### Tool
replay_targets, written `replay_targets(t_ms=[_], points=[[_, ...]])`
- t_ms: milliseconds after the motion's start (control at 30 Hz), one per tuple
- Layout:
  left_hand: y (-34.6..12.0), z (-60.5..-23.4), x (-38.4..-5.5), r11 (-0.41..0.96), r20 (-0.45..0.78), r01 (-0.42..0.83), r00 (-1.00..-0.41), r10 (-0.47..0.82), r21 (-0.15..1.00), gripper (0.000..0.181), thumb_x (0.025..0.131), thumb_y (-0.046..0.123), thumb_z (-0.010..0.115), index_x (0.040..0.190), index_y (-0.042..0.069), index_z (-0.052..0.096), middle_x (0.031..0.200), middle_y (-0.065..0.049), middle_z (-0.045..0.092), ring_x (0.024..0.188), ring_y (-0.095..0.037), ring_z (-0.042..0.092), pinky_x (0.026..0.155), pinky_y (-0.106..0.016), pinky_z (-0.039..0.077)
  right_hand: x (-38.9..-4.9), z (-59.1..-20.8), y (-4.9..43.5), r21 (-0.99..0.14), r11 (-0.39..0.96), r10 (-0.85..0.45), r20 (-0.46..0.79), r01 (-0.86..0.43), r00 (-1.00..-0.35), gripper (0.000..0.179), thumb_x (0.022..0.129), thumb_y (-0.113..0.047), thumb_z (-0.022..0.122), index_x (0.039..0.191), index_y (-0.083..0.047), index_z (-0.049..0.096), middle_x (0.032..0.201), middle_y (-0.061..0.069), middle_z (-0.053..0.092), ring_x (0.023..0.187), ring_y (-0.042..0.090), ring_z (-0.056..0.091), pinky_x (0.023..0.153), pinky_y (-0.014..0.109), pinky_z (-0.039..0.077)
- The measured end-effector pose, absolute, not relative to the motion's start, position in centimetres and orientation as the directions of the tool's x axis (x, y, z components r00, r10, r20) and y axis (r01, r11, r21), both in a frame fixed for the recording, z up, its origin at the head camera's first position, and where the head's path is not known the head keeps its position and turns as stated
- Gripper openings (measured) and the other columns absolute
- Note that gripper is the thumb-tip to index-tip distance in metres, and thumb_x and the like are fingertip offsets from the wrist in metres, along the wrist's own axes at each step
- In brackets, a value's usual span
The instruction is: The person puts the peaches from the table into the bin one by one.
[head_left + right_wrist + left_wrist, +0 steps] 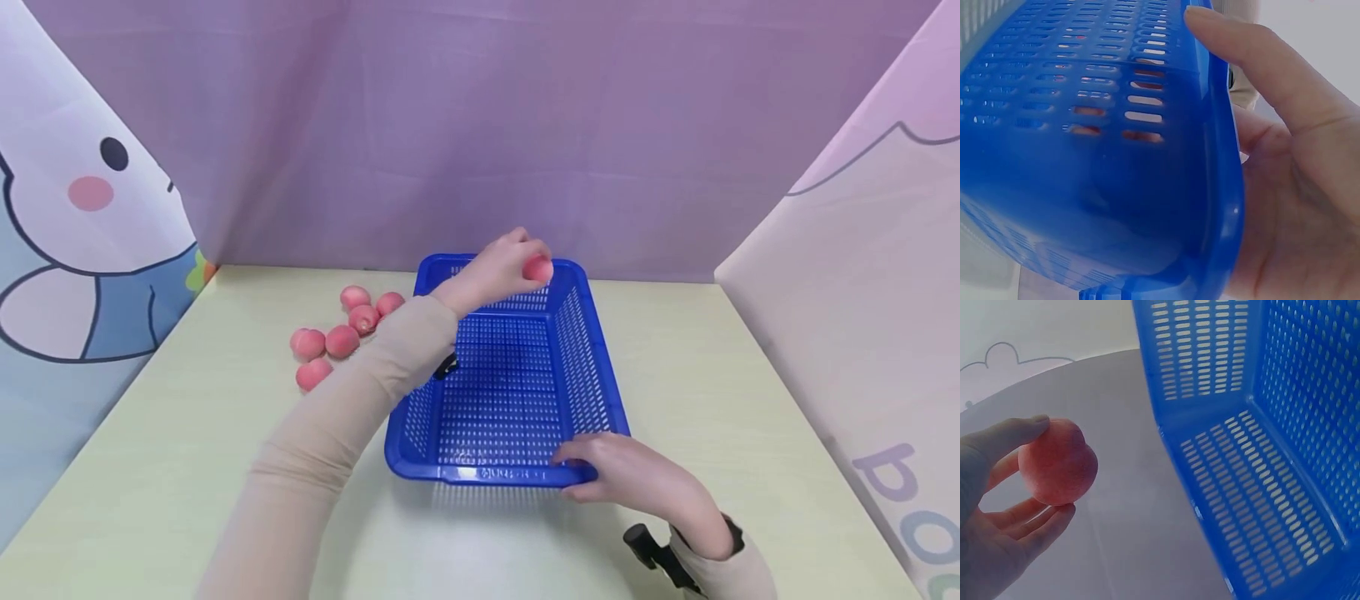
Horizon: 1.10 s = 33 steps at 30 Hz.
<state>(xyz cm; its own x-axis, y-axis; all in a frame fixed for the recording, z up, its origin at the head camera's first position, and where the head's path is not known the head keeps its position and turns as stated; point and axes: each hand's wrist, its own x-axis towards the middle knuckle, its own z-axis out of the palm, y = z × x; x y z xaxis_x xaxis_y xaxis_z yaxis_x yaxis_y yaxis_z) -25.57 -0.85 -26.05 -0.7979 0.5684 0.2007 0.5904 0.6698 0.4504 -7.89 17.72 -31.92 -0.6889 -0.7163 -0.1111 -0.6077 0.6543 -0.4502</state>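
My left hand [495,271] pinches a pink peach [537,268] over the far end of a blue plastic basket [487,475]. In the left wrist view the thumb lies on top of the peach [1058,462] and the fingers are below it, with the basket's slotted wall to the right. At the near right corner, my right hand [637,475] grips the basket's rim. The right wrist view has the thumb on one side of the blue wall [1116,187] and fingers on the other, partly seen through the slots.
Several peaches [342,341] lie in a loose group on the pale table [187,433], left of the basket. My left sleeve passes in front of some of them. A purple cloth backdrop [637,150] stands behind, with printed panels at both sides.
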Motion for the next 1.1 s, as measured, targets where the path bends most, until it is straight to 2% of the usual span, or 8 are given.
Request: replay_targets(t_ms=[233, 500, 1100], points=[[0.9, -27.8, -26.5, 0.664, 0.17, 0.569, -0.807, 0.566, 0.485, 0.034, 0.081, 0.02, 0.062, 0.114, 0.013, 0.055, 0.104, -0.005, 0.047, 0.095, -0.016, 0.047, 0.079, -0.023, 0.046, -7.6, -31.9, 17.7, -0.45, 0.656, -0.716, -0.117, -0.606, -0.688, 0.025, 0.076, -0.022, 0.067, 0.097, -0.008, 0.064, 0.092, -0.001, 0.064, 0.079, 0.005, 0.056, 0.07, 0.025, 0.049], [2.5, -29.6, -27.7, 0.663, 0.179, 0.584, -0.798, 0.576, 0.468, 0.034, 0.081, 0.02, 0.062, 0.114, 0.012, 0.056, 0.104, -0.007, 0.047, 0.093, -0.018, 0.049, 0.079, -0.023, 0.045, -7.5, -32.0, 17.8, -0.431, 0.658, -0.717, -0.109, -0.617, -0.689, 0.025, 0.077, -0.024, 0.067, 0.097, -0.009, 0.064, 0.093, -0.001, 0.064, 0.083, 0.009, 0.058, 0.072, 0.026, 0.049], [4.2, -34.7, -29.5, 0.737, 0.112, 0.529, -0.837, 0.536, 0.422, 0.034, 0.082, 0.023, 0.061, 0.114, 0.013, 0.055, 0.11, -0.008, 0.047, 0.097, -0.019, 0.048, 0.081, -0.026, 0.044, -7.3, -32.1, 17.7, -0.424, 0.672, -0.705, -0.115, -0.607, -0.7, 0.026, 0.077, -0.024, 0.066, 0.098, -0.01, 0.064, 0.095, 0.0, 0.063, 0.085, 0.011, 0.059, 0.072, 0.028, 0.049]])
